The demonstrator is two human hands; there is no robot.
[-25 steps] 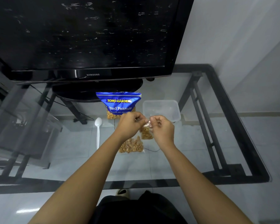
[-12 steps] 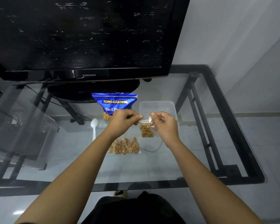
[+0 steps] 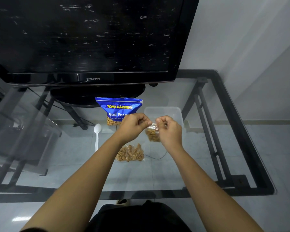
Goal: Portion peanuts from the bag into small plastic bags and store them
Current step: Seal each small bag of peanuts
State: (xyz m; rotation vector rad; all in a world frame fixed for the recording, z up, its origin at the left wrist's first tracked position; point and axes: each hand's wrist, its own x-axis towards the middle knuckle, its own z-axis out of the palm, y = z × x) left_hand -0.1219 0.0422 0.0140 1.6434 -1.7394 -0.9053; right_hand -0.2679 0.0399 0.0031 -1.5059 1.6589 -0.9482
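While held up in front of the peanut bag [image 3: 119, 110], the small bag [image 3: 152, 133] of peanuts now hangs stretched wider than before | left hand [image 3: 132, 127] and right hand [image 3: 170, 131] pinch its top corners | filled bag [image 3: 130, 153] lies nearer than the peanut bag | clear tub [image 3: 163, 113] right of it.

A large flat-screen television [image 3: 90, 39] is set at the back of the glass-topped table with a black metal frame [image 3: 224, 91], and the blue foil peanut bag [image 3: 118, 108] is stood upright just before its stand. To the left of that bag a white plastic spoon [image 3: 97, 136] is laid on the glass, and to its right a clear rectangular plastic container [image 3: 164, 111] is placed. A small clear plastic bag of peanuts [image 3: 152, 133] is held above the glass, in front of the container, by its top edge between the left hand [image 3: 132, 128] and the right hand [image 3: 170, 131], while a second filled small plastic bag [image 3: 130, 153] is laid flat on the glass nearer the person, partly under the left forearm.
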